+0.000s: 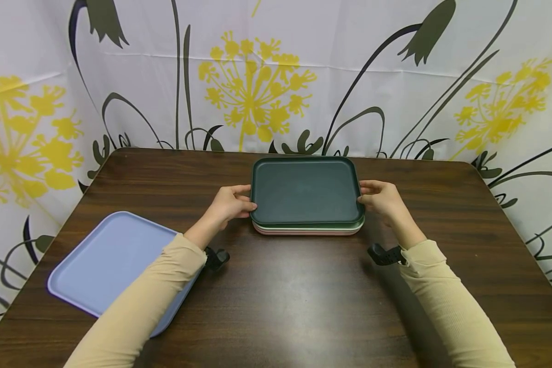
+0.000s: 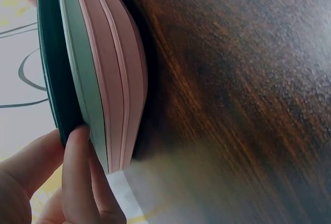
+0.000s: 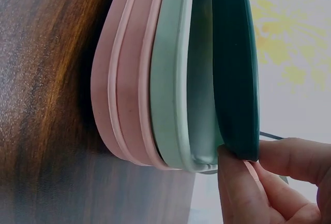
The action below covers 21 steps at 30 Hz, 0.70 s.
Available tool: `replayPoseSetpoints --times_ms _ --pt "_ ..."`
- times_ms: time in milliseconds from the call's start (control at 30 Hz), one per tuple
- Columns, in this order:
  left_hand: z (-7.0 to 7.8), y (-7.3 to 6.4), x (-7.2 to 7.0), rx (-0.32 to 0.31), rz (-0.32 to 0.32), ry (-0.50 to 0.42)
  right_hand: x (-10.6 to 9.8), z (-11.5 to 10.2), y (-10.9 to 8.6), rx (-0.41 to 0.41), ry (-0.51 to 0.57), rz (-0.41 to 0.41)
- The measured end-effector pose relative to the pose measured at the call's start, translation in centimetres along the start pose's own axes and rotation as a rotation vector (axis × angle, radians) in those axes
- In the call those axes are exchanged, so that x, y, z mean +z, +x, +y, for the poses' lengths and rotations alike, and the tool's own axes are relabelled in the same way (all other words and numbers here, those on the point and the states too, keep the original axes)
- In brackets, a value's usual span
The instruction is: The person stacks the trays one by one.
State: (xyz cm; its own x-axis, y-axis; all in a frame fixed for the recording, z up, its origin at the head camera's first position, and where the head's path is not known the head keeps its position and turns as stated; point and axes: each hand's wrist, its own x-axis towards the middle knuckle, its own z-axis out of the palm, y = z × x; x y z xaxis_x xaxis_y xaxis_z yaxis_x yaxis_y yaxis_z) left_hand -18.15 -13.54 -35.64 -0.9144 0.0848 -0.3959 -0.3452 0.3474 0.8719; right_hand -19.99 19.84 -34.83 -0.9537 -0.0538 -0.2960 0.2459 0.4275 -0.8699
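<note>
A dark green tray (image 1: 305,190) is on top of a stack near the back of the table. My left hand (image 1: 230,204) pinches its left edge between thumb and fingers, and my right hand (image 1: 383,198) pinches the right edge. Beneath it lies a light green tray (image 3: 169,79), then two pink trays (image 3: 129,74) at the bottom. In the right wrist view a gap shows between the dark green tray and the light green one, so the top tray's edge is raised there. Fingertips (image 2: 78,136) of my left hand grip the tray's rim from below in the left wrist view.
A larger periwinkle blue tray (image 1: 115,260) lies at an angle on the left of the brown wooden table (image 1: 280,296), partly covered by my left sleeve. Behind the table hangs a white cloth (image 1: 340,46) printed with yellow and grey flowers. Each wrist wears a black strap-mounted device.
</note>
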Motion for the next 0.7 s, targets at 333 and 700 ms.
replayPoseSetpoints --times_ms 333,700 --pt "-0.17 0.12 0.27 0.017 0.001 0.022 -0.20 0.44 0.11 0.018 -0.047 -0.001" --pt "-0.25 0.21 0.35 0.019 -0.013 0.024 -0.26 0.79 0.30 0.023 -0.035 -0.005"
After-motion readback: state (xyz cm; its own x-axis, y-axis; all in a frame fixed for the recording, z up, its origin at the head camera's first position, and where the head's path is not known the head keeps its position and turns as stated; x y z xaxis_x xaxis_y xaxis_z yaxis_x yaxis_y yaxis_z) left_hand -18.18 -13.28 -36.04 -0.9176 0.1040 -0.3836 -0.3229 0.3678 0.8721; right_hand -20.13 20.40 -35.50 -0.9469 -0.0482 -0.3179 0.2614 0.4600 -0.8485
